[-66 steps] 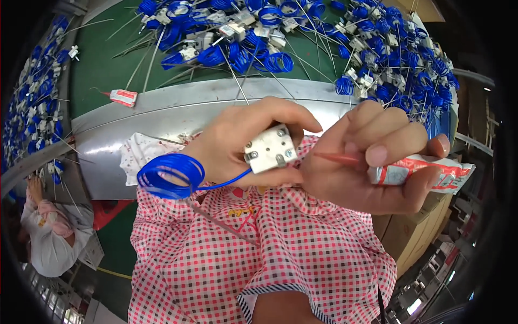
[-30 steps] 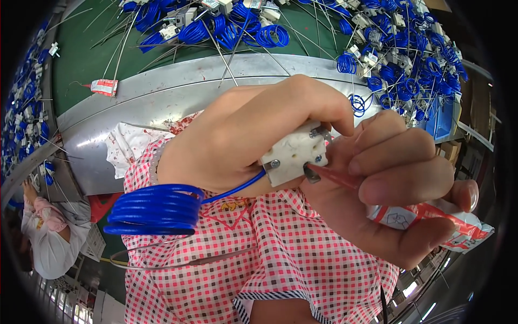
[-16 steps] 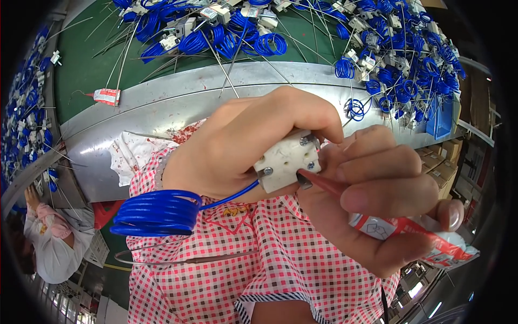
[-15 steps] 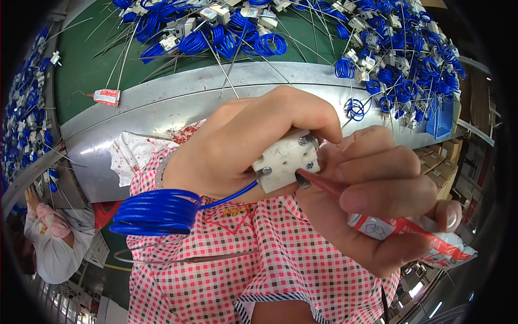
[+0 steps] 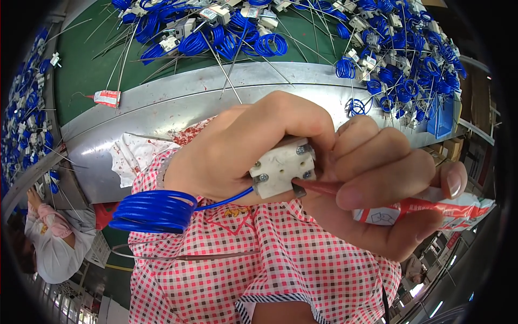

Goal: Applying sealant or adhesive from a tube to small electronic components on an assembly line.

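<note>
My left hand [image 5: 221, 148] is closed around a white thermostat block [image 5: 280, 168] with small screws and holes on the face toward me. From its lower left runs a blue capillary tube wound into a coil [image 5: 154, 211], which hangs in front of my checked apron. A thin metal rod [image 5: 216, 256] hangs below the coil. In my right hand [image 5: 386, 173] is a soft red and white squeeze tube [image 5: 467, 209], pinched between fingers and thumb. Its reddish nozzle [image 5: 326, 187] reaches the lower edge of the block, beside a dark metal tab [image 5: 298, 188].
Many similar thermostats with blue coils [image 5: 270, 45] lie heaped on the green work surface, with more piled at right. Another red and white tube [image 5: 107, 98] rests at left. A red-stained white cloth [image 5: 135, 156] lies on the metal edge. A co-worker [image 5: 59, 243] sits at far left.
The thermostat has shifted slightly left and down with my left hand. My right hand has tilted, so the squeeze tube's rear end now sits higher and the tube lies more level.
</note>
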Tool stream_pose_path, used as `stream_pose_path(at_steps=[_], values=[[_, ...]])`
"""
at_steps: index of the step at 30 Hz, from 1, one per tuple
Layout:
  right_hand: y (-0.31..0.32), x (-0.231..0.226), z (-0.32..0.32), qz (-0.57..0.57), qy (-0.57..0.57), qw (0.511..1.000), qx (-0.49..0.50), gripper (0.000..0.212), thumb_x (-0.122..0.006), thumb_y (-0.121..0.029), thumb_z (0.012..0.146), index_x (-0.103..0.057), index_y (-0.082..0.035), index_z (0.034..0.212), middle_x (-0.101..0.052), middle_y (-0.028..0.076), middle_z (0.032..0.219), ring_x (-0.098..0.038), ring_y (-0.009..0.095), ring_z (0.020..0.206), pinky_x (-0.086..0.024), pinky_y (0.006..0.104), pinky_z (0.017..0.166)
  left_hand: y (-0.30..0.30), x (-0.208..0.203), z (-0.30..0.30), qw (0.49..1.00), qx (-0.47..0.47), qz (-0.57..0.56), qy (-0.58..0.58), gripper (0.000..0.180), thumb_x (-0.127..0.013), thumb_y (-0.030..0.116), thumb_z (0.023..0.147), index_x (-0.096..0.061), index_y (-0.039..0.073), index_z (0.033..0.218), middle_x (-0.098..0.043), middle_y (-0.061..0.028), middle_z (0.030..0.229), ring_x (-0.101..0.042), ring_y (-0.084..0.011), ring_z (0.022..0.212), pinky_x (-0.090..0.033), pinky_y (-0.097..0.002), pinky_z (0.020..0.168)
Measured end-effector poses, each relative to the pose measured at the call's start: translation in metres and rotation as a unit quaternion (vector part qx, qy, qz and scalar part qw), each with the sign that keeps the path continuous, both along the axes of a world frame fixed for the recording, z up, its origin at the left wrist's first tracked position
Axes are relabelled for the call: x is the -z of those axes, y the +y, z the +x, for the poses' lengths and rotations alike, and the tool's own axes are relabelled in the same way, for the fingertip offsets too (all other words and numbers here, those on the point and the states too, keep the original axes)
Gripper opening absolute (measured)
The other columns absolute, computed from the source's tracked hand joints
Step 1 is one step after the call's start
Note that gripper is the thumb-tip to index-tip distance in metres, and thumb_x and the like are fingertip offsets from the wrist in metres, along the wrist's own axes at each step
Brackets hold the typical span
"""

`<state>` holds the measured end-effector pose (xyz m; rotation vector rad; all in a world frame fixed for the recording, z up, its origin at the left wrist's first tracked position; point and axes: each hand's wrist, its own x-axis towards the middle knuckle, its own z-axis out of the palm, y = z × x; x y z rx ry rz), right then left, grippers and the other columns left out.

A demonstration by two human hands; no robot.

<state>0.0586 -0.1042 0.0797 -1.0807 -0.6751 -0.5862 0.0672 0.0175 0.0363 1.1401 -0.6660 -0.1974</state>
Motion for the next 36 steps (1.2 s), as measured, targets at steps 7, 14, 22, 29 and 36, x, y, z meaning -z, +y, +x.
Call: stream_pose_path(at_steps=[7, 14, 22, 29, 36], values=[[0.009, 0.004, 0.007, 0.108, 0.01, 0.99, -0.084, 0.035, -0.034, -0.027, 0.091, -0.035, 0.002, 0.11, -0.047, 0.008, 0.052, -0.035, 0.015, 0.039, -0.034, 0.0267, 0.039, 0.001, 0.001, -0.003, 0.999, 0.022, 0.005, -0.03, 0.035, -0.066, 0.0, 0.065, -0.05, 0.003, 0.096, -0.056, -0.0084, 0.086, -0.058, -0.0241, 0.07, -0.046, -0.0307, 0.06], [-0.016, -0.012, 0.001, -0.105, 0.061, 0.985, -0.123, 0.037, -0.038, -0.027, 0.089, -0.034, 0.002, 0.11, -0.048, 0.009, 0.05, -0.037, 0.015, 0.038, -0.035, 0.0268, 0.04, 0.013, -0.012, -0.003, 0.998, 0.014, 0.064, 0.009, 0.036, -0.067, 0.001, 0.064, -0.049, 0.004, 0.095, -0.056, -0.0088, 0.085, -0.058, -0.0255, 0.069, -0.046, -0.0313, 0.059], [-0.004, -0.002, 0.004, 0.022, 0.105, 0.994, -0.006, 0.034, -0.036, -0.026, 0.09, -0.034, 0.001, 0.112, -0.048, 0.008, 0.054, -0.036, 0.013, 0.04, -0.034, 0.0257, 0.041, 0.007, -0.012, 0.004, 0.993, 0.042, 0.096, 0.056, 0.038, -0.069, 0.002, 0.063, -0.049, 0.004, 0.096, -0.056, -0.0094, 0.086, -0.058, -0.026, 0.071, -0.046, -0.0315, 0.06], [-0.075, -0.035, 0.011, 0.344, -0.054, 0.891, 0.292, 0.015, -0.055, -0.017, 0.081, -0.05, -0.003, 0.08, -0.042, 0.001, 0.053, -0.026, 0.009, 0.042, -0.025, 0.0225, 0.043, -0.006, -0.007, 0.033, 0.976, -0.213, -0.05, -0.004, 0.042, -0.062, 0.009, 0.073, -0.035, 0.003, 0.105, -0.051, -0.0064, 0.08, -0.047, -0.0121, 0.067, -0.04, -0.0246, 0.06], [-0.208, -0.003, -0.052, 0.432, -0.035, 0.716, 0.548, 0.021, -0.048, -0.025, 0.084, -0.044, -0.007, 0.074, -0.039, -0.001, 0.055, -0.028, 0.009, 0.042, -0.022, 0.0202, 0.041, -0.062, -0.072, 0.203, 0.955, -0.213, -0.203, -0.022, 0.008, -0.058, 0.007, 0.081, -0.053, 0.006, 0.088, -0.051, -0.0001, 0.079, -0.047, -0.0089, 0.074, -0.038, -0.0243, 0.066]])
